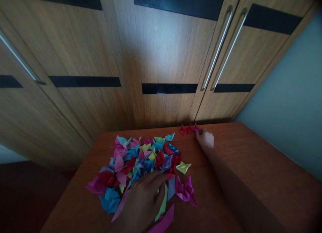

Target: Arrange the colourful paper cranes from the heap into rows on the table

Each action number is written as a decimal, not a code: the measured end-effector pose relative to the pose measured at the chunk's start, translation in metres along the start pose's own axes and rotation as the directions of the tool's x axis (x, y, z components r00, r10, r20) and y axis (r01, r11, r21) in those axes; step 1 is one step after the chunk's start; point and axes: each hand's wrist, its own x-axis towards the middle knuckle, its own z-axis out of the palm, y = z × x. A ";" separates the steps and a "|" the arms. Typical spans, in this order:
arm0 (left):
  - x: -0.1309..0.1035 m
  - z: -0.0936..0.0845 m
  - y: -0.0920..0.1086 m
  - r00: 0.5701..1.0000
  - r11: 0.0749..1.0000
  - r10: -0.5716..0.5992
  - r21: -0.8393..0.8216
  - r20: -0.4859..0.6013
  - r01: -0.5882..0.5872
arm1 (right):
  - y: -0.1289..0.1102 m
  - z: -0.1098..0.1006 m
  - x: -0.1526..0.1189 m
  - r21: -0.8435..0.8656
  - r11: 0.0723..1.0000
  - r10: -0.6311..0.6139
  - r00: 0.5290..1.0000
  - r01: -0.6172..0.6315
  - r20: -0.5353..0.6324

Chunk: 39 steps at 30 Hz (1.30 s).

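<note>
A heap of folded paper boats (148,154) in many colours covers the left half of the table. My left hand (144,196) lies over the near side of this heap, fingers curled. Its thumb and index tips come close together at a red paper boat (170,176); the other fingers are hidden beneath the hand. At the table's back edge, my right hand (206,139) pinches a small magenta paper boat (195,127). Just left of that, two red paper boats (185,129) stand in a row with it.
The reddish-brown wooden table (251,166) reaches back to a wooden wardrobe (161,52) with metal handles. A pale wall (289,105) borders the right side. A yellow boat (183,167) and a larger magenta folded piece (185,190) lie at the heap's right edge.
</note>
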 end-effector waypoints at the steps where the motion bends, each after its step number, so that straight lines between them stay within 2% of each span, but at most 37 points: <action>1: 0.000 0.000 -0.001 1.000 1.000 0.003 -0.003 0.000 -0.003 | 0.000 -0.001 -0.001 -0.001 1.000 0.002 1.000 -0.002 0.000; 5: 0.000 0.002 -0.003 1.000 1.000 0.014 -0.008 -0.008 -0.014 | -0.003 -0.004 -0.004 -0.007 1.000 0.004 1.000 -0.004 -0.014; 9: 0.000 0.003 -0.004 1.000 1.000 0.013 -0.009 -0.013 -0.013 | -0.009 -0.006 -0.010 0.000 0.999 -0.046 0.999 0.046 -0.011; 14: 0.000 0.002 -0.003 1.000 1.000 0.018 -0.018 -0.012 -0.018 | -0.023 -0.004 -0.013 -0.009 0.988 -0.151 0.980 0.153 0.127; 18: 0.001 0.001 -0.003 1.000 1.000 0.008 -0.014 -0.015 -0.008 | -0.029 -0.002 -0.011 -0.005 0.982 -0.185 0.968 0.188 0.168; 39: 0.000 0.003 -0.003 1.000 1.000 0.016 -0.007 -0.013 -0.016 | -0.020 0.006 -0.007 -0.018 0.979 -0.198 0.974 0.201 0.114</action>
